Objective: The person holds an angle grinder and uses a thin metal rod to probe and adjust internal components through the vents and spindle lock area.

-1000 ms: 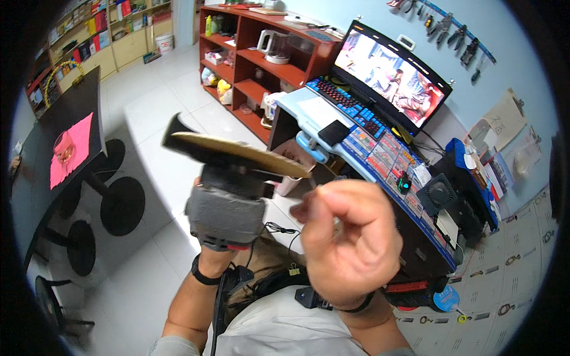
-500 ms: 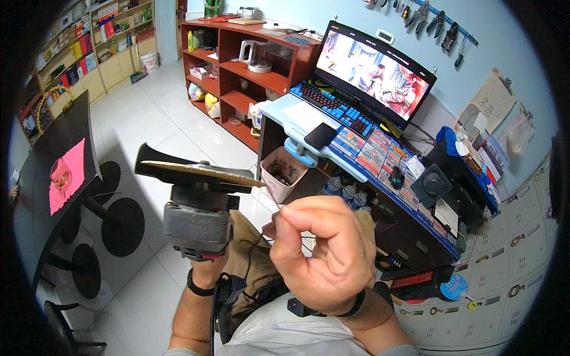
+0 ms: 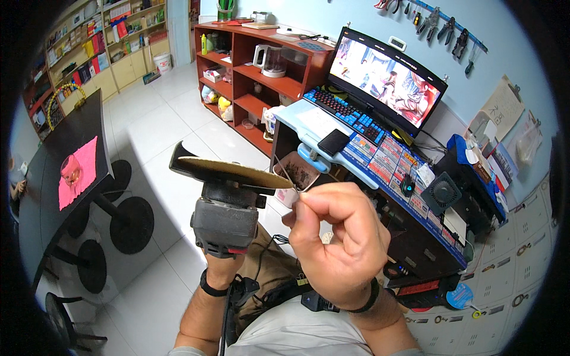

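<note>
My left hand point(image 3: 224, 265) is wrapped round the body of a black angle grinder point(image 3: 224, 222), mostly hidden beneath it. The grinder's flat, tan-edged disc point(image 3: 234, 170) faces up, with a black guard point(image 3: 184, 155) at its left side. My right hand point(image 3: 341, 240) is closed in a pinch at the disc's right edge. Between thumb and forefinger it holds a thin rod point(image 3: 285, 170), which points up and to the left past the disc. Whether the rod touches the disc, I cannot tell. A cord point(image 3: 223, 320) hangs along my left forearm.
Beyond my right hand stands a pink bin point(image 3: 309, 161) beside a desk with a keyboard point(image 3: 344, 115), phone point(image 3: 333, 141) and monitor point(image 3: 386, 83). A red-brown shelf point(image 3: 249, 107) is behind. At left, a black table point(image 3: 44, 160) bears a pink cloth point(image 3: 86, 169); stools stand below.
The view has shifted, so the room sits further right and lower. The rod now shows longer above my fingertips, tilted up and left. Both hands keep their grips.
</note>
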